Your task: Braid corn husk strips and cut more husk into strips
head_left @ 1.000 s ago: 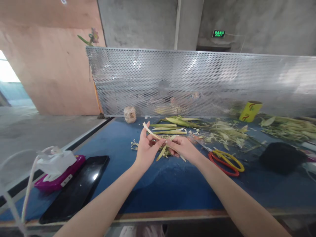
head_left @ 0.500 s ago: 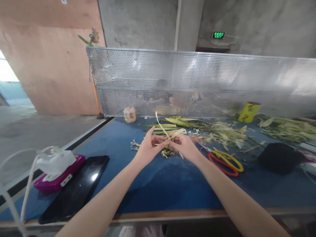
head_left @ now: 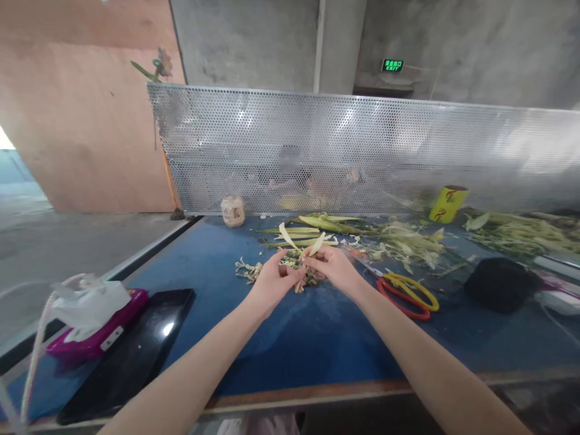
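Pale corn husk strips (head_left: 290, 236) are pinched between my hands just above the table, one end pointing up to the left and another up to the right. My right hand (head_left: 333, 266) has its thumb and fingertips closed on them where they cross. Close beside it, my left hand (head_left: 274, 279) is curled with thumb and fingers together at the lower part; its exact grip is partly hidden. Under and behind the fingers lies a small heap of knotted husk pieces (head_left: 299, 284), and a few more knotted pieces (head_left: 247, 270) sit left of my left hand.
Red-and-yellow-handled scissors (head_left: 403, 296) lie to the right, near a black bundle (head_left: 501, 284). Husk leaves (head_left: 403, 241) spread behind. A yellow can (head_left: 448, 204) and a wrapped roll (head_left: 232, 211) stand by the perforated metal screen (head_left: 254, 133). A black tablet (head_left: 131, 350) and purple power strip (head_left: 97, 335) lie left.
My hands have shifted slightly, and the strip that stood up long and thin now looks shorter and wider, with its ends forming a V. The camera view has turned slightly right.
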`<action>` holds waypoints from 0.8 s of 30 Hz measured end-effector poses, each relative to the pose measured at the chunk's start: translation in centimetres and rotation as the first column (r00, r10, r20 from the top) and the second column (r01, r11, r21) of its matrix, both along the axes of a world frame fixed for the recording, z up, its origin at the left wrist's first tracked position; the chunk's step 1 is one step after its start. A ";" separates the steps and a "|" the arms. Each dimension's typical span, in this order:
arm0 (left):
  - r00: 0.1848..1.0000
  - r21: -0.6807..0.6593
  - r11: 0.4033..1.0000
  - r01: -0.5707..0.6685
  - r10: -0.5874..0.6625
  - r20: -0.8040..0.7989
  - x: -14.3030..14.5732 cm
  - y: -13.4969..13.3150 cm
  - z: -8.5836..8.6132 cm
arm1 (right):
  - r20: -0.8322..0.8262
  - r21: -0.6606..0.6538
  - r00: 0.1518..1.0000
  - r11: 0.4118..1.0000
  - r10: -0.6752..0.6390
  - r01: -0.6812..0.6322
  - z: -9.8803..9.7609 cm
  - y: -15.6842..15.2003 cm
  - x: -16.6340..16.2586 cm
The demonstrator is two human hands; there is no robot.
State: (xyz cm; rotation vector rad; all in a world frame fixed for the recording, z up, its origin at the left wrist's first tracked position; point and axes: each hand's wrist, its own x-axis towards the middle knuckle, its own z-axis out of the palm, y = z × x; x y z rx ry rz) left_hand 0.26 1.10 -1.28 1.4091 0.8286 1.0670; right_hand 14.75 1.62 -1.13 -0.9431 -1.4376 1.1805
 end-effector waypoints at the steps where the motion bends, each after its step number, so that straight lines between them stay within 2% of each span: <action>1: 1.000 0.014 1.000 -0.002 0.002 -0.006 -0.1 0.0 -0.1 | 0.024 0.022 1.000 1.000 0.006 -0.006 0.1 0.0 0.2; 4: 0.997 0.128 0.989 -0.073 0.075 -0.008 -0.4 0.2 -0.1 | 0.071 0.084 0.997 0.995 0.043 -0.049 0.6 -0.1 0.6; 6: 0.992 0.200 0.972 -0.125 0.117 0.049 -0.3 0.1 0.1 | 0.090 0.098 0.993 0.992 0.073 -0.082 0.9 -0.3 0.7; 10: 0.987 0.188 0.979 -0.075 0.045 0.157 0.0 -0.1 0.5 | 0.171 0.089 0.980 0.989 0.101 -0.117 1.0 -0.8 0.5; 12: 0.986 0.157 0.987 -0.042 0.015 0.164 0.1 -0.1 0.6 | 0.221 0.119 0.974 0.989 0.057 -0.085 0.9 -0.9 0.4; 14: 0.988 0.155 0.987 -0.037 0.012 0.155 0.1 0.0 0.6 | 0.246 0.192 0.968 0.981 -0.044 -0.004 1.0 -0.9 0.3; 17: 0.994 0.199 0.979 -0.036 0.015 0.107 0.0 0.0 0.5 | 0.233 0.326 0.955 0.940 -0.184 0.102 1.2 -0.8 0.4; 20: 0.998 0.278 0.959 -0.060 0.051 0.041 -0.2 0.0 0.4 | 0.236 0.418 0.944 0.901 -0.230 0.115 1.6 -0.9 0.5; 24: 0.992 0.361 0.931 -0.048 0.085 -0.088 -0.3 0.5 0.0 | 0.260 0.418 0.928 0.898 -0.265 0.139 1.7 -1.3 0.2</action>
